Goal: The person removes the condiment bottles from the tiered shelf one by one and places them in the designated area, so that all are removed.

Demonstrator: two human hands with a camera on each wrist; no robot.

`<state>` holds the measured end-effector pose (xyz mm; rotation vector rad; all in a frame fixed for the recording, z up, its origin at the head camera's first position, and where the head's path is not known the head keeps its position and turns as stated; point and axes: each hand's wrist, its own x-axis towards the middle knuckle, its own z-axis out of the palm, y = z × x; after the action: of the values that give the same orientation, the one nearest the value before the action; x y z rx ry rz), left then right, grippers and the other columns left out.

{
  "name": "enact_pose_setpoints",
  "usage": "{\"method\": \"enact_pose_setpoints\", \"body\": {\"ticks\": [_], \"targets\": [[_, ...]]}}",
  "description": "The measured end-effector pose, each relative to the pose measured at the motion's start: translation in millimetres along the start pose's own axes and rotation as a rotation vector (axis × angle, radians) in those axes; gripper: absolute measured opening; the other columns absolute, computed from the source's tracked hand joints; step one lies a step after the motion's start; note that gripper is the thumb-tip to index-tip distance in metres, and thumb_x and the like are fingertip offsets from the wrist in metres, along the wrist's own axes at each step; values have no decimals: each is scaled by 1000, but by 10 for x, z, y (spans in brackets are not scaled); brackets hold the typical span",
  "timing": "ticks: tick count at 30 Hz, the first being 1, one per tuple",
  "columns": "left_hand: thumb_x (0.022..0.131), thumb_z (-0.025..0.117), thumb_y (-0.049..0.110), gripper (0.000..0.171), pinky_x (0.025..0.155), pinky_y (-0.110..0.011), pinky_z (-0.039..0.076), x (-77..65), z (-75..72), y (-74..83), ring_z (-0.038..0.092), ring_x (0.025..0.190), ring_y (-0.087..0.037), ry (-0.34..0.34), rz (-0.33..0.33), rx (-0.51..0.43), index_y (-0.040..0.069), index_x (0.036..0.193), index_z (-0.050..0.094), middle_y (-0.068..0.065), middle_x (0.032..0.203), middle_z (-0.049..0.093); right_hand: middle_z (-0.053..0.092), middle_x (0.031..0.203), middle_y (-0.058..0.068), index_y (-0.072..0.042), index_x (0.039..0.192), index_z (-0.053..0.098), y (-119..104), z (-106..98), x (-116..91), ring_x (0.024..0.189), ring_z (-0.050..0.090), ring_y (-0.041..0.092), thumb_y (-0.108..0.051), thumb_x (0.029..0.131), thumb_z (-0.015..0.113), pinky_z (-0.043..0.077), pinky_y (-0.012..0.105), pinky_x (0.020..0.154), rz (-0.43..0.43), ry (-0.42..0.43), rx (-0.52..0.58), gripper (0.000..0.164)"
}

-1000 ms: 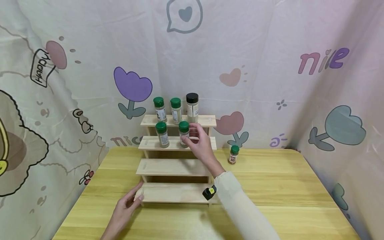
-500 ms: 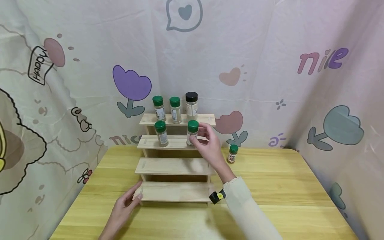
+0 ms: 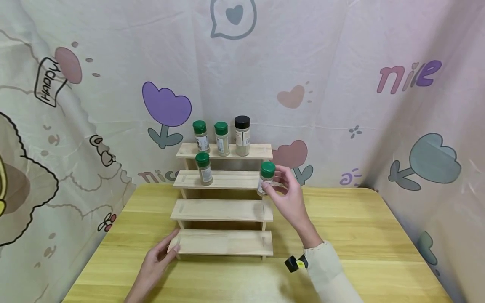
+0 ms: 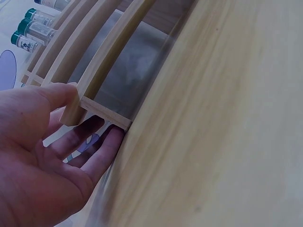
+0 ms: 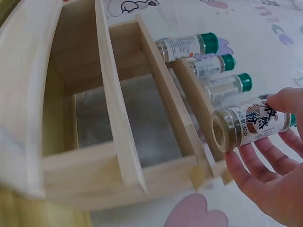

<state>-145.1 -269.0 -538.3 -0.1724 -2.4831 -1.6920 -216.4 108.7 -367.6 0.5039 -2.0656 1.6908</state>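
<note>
A pale wooden four-tier stepped rack [image 3: 227, 210] stands on the table. My left hand [image 3: 157, 261] grips the left end of its lowest step, thumb on top and fingers lower at the end piece. My right hand [image 3: 291, 202] holds a green-capped spice jar [image 3: 267, 179] between thumb and fingers, just off the right end of the second step from the top. The right wrist view shows this spice jar [image 5: 251, 120] with a white label and brown contents. Another green-capped jar [image 3: 206, 172] stands on the left of that second step.
On the top step are two green-capped jars [image 3: 201, 139] [image 3: 222, 141] and a taller black-capped jar [image 3: 242, 139]. The light wood table [image 3: 360, 235] extends on both sides. A printed cloth [image 3: 326, 63] hangs behind and around it.
My right hand has lifted the spice jar off the second step and carried it right and slightly toward me. A small jar on the table is now hidden behind it. My left hand stays put.
</note>
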Motion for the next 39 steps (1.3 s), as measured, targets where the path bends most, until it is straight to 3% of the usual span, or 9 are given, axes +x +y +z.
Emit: {"method": "enact_pose_setpoints", "body": {"ticks": [4, 6, 12, 22, 24, 29, 32, 35, 39], "targets": [[105, 62, 21, 51, 104, -7, 32, 0, 0, -9, 37, 133, 10, 4, 7, 11, 2, 151, 49, -23, 157, 42, 67, 113, 22, 5, 130, 56, 54, -151, -74, 106, 66, 34, 6, 90, 75, 59, 45, 91, 4, 21, -13, 44], [105, 62, 20, 51, 104, -7, 31, 1, -2, -12, 37, 130, 14, 5, 14, 14, 2, 151, 49, -23, 156, 42, 67, 112, 22, 5, 130, 56, 85, -226, -108, 104, 65, 33, 6, 90, 75, 59, 40, 90, 10, 35, -28, 44], [105, 61, 21, 51, 104, -6, 31, 4, -14, -3, 37, 129, 14, 1, 15, 22, 2, 151, 48, -21, 157, 42, 64, 113, 23, 7, 131, 55, 197, -447, -169, 104, 63, 27, 8, 89, 74, 58, 24, 87, 64, 75, -44, 46], [106, 61, 22, 52, 103, -7, 32, 9, -15, -3, 35, 130, 11, -3, -3, 23, 3, 152, 48, -19, 159, 41, 63, 115, 19, 10, 129, 55, 404, -785, -205, 104, 64, 16, 10, 88, 74, 58, 19, 86, 107, 136, -88, 46], [106, 61, 22, 52, 103, -7, 31, 9, -15, -6, 36, 132, 7, -6, -5, 26, 3, 152, 47, -19, 159, 40, 62, 115, 19, 11, 129, 55, 459, -839, -207, 104, 64, 16, 10, 88, 74, 58, 19, 86, 104, 142, -96, 45], [106, 61, 23, 52, 103, -7, 32, 18, -12, 2, 37, 140, -16, -4, -21, 35, 5, 153, 48, -18, 159, 41, 61, 117, 19, 12, 130, 53, 606, -974, -204, 104, 64, 16, 11, 89, 73, 58, 18, 85, 110, 163, -119, 45], [106, 61, 23, 52, 103, -7, 31, 20, -12, 10, 38, 139, -6, -4, -23, 29, 5, 153, 47, -17, 159, 40, 61, 118, 20, 12, 130, 52, 707, -1048, -207, 104, 64, 18, 10, 89, 73, 57, 18, 85, 118, 172, -140, 46], [106, 61, 21, 51, 103, -7, 32, 14, -10, 24, 39, 140, -11, -3, -6, 22, 4, 152, 48, -18, 159, 41, 61, 120, 19, 10, 132, 52, 946, -1139, -208, 106, 63, 17, 8, 90, 73, 57, 16, 85, 124, 175, -155, 47], [105, 61, 19, 50, 102, -8, 34, 5, -5, 43, 35, 140, -38, -1, 15, 15, 2, 151, 49, -21, 157, 40, 60, 122, 16, 5, 133, 52, 1266, -1249, -210, 108, 62, 13, 2, 92, 75, 55, 13, 86, 147, 181, -170, 47]]}}
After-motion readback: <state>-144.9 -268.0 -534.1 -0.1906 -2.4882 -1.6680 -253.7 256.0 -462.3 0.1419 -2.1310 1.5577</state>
